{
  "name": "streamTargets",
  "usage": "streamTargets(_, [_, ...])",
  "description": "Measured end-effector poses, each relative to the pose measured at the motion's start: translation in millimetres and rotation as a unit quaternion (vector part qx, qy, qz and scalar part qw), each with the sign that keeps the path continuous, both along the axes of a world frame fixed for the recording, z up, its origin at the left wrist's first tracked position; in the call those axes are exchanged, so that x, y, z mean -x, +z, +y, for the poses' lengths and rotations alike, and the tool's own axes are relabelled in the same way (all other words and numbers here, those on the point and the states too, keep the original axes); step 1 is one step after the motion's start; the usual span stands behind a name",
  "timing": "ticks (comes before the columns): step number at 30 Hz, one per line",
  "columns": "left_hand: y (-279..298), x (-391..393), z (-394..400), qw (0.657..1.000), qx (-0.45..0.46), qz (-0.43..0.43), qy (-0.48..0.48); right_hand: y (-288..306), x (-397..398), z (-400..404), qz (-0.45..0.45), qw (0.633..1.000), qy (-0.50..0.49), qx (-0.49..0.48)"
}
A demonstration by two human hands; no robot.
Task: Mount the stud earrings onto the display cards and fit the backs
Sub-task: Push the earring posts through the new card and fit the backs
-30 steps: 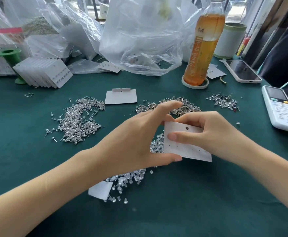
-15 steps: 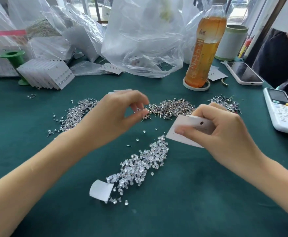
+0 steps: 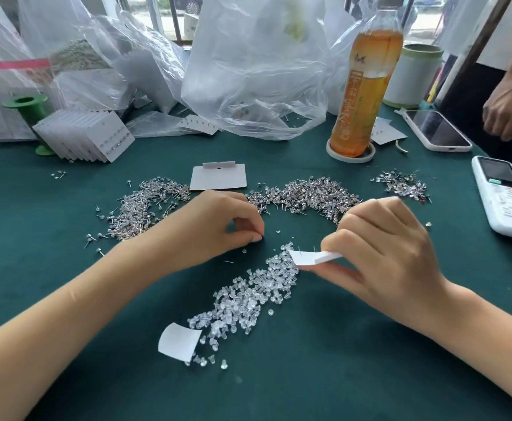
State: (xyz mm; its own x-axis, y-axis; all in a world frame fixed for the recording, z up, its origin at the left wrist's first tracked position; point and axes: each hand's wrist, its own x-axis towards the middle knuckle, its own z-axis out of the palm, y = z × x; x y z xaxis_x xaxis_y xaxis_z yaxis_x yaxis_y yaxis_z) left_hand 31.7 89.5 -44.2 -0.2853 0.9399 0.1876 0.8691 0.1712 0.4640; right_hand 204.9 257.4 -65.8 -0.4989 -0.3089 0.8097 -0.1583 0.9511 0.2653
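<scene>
Green cloth covers the surface point(image 3: 66, 299), with plastic bags point(image 3: 257, 71) and a tea bottle point(image 3: 367, 86) at the far side, and a stack of filled cards point(image 3: 84, 136) at far left tells us some of the work is done. Our right hand point(image 3: 391, 256) pinches a display card point(image 3: 312, 257) over the clear backs point(image 3: 248, 296), one post seemingly through it, while our left hand point(image 3: 218, 226) has fingers curled, tips pinched at the cloth; whether they hold anything we cannot tell. Large heaps of stud earrings point(image 3: 306, 194) and a blank card point(image 3: 218, 177) suggest much is left.
</scene>
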Motion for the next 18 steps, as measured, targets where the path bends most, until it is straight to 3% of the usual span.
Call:
streamTargets(3, [-0.3,-6.6,0.6,0.999,-0.023,-0.047,0.009,-1.7,-0.3,1.5,0.000,1.000,0.000,-0.019])
streamTargets(7, [8.1,-22.5,2.4,0.964,-0.038,-0.264,-0.017,-0.8,-0.5,1.7,-0.008,0.999,0.007,-0.044])
streamTargets(9, [11.5,-27.7,3.2,0.943,-0.028,-0.330,-0.039,-0.7,-0.5,1.2,-0.008,0.998,0.008,-0.058])
streamTargets(18, [12.6,-31.4,3.0,0.920,0.008,-0.391,-0.019,-3.1,-0.3,-0.2,-0.006,0.997,0.010,-0.073])
